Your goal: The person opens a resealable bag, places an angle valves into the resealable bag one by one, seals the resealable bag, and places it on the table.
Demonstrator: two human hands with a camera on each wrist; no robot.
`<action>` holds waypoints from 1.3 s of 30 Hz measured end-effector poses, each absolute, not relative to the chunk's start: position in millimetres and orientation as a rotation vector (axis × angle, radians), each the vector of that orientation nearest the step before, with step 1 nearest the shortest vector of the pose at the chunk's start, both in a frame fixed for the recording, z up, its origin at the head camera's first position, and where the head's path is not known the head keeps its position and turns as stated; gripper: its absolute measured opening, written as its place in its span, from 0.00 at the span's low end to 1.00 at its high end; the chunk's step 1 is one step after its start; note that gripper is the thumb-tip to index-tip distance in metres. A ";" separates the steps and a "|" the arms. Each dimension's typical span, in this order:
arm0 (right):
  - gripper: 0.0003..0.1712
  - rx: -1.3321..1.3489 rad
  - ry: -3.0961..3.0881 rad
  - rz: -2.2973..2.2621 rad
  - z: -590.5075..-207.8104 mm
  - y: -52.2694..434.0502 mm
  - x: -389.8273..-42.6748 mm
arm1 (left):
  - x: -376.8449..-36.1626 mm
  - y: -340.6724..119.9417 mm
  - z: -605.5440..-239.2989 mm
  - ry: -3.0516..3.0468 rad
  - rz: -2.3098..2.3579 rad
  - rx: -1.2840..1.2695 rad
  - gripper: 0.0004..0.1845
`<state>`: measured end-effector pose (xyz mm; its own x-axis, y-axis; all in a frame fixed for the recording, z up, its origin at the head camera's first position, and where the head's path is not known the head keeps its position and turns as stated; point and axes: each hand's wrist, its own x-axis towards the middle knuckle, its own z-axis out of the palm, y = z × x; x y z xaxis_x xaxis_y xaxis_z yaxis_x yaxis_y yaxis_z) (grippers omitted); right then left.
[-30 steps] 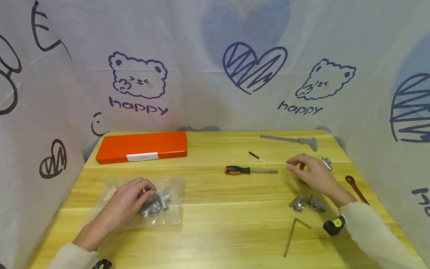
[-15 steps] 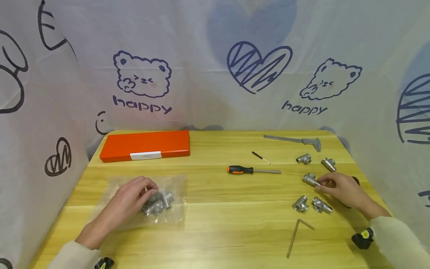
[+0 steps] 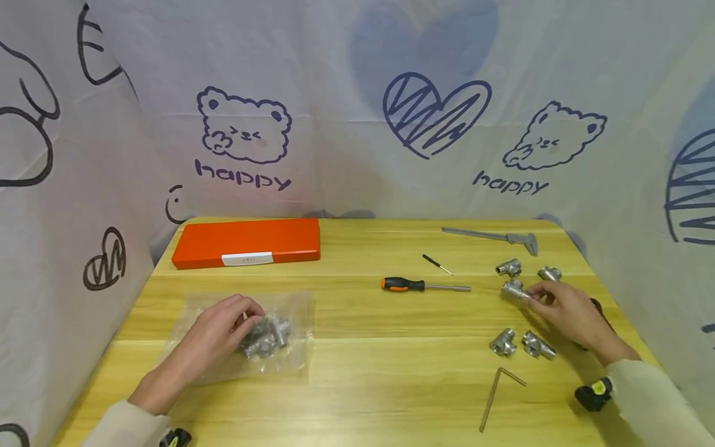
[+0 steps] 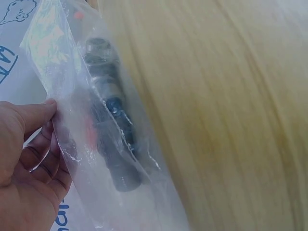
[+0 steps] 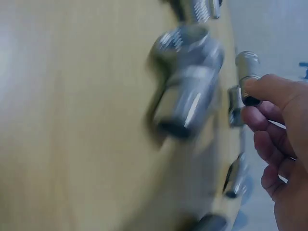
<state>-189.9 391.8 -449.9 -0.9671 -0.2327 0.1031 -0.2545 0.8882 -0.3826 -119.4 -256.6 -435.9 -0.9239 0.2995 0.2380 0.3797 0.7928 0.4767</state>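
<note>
My left hand (image 3: 220,335) pinches the edge of a clear plastic bag (image 4: 72,139) on the left half of the table. Several metal pipe fittings (image 3: 262,340) lie inside the bag. On the right, my right hand (image 3: 570,313) holds one end of a T-shaped metal pipe fitting (image 3: 512,290) between thumb and fingers. Behind it lie two more tee fittings, one left (image 3: 508,267) and one right (image 3: 550,274). Nearer the front are another tee fitting (image 3: 503,342) and its neighbour fitting (image 3: 539,344). The right wrist view is blurred.
An orange-red case (image 3: 248,242) lies at the back left. A caliper (image 3: 494,236), a small black screwdriver (image 3: 437,264) and an orange-black screwdriver (image 3: 410,284) lie beyond the fittings. A hex key (image 3: 493,397) is at front right. My right hand partly hides a dark-handled tool (image 3: 600,310).
My right hand first moved right and nearer to a pipe fitting, then shifted it slightly away and left. The left hand stays at the bag. The head view has turned slightly.
</note>
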 end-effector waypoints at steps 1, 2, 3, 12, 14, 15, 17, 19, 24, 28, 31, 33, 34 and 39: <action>0.13 0.398 -2.966 0.622 -447.0 386.7 -190.6 | -119.3 -256.3 -436.1 -2.831 -0.802 -0.541 0.01; 0.13 0.408 -2.934 0.626 -443.7 380.6 -191.4 | -119.2 -256.0 -436.3 -2.832 -0.803 -0.542 0.01; 0.12 0.418 -2.904 0.620 -440.4 373.3 -192.2 | -119.2 -255.8 -436.5 -2.832 -0.804 -0.542 0.01; 0.09 0.643 -2.805 0.724 -419.9 286.3 -201.4 | -120.2 -254.4 -436.0 -2.808 -0.794 -0.535 0.01; 0.09 0.704 -2.798 0.762 -421.9 264.4 -204.5 | -120.4 -254.1 -435.6 -2.806 -0.791 -0.537 0.00; 0.09 0.743 -2.795 0.785 -422.9 253.1 -205.5 | -120.5 -253.9 -435.4 -2.806 -0.790 -0.538 0.01; 0.09 0.812 -2.790 0.823 -425.0 229.6 -206.1 | -120.7 -253.5 -435.0 -2.805 -0.790 -0.539 0.01; 0.09 0.900 -2.784 0.855 -427.5 206.4 -205.7 | -120.6 -253.3 -434.6 -2.805 -0.790 -0.537 0.01; 0.09 1.054 -2.834 0.916 -433.6 151.0 -198.4 | -119.6 -253.9 -433.6 -2.798 -0.785 -0.540 0.00; 0.10 1.147 -2.882 0.929 -443.5 113.5 -190.7 | -119.9 -252.6 -433.7 -2.795 -0.784 -0.553 0.04; 0.11 1.195 -2.895 0.962 -452.5 90.4 -183.9 | -120.8 -251.1 -433.2 -2.797 -0.783 -0.559 0.02; 0.11 1.212 -2.901 1.002 -458.2 76.9 -179.7 | -121.3 -250.2 -432.5 -2.800 -0.783 -0.559 0.00; 0.11 1.224 -2.895 1.021 -460.9 70.1 -178.0 | -121.4 -249.8 -432.1 -2.801 -0.783 -0.558 0.01; 0.11 1.276 -2.854 1.076 -469.0 35.4 -173.8 | -121.9 -248.5 -431.0 -2.789 -0.786 -0.573 0.01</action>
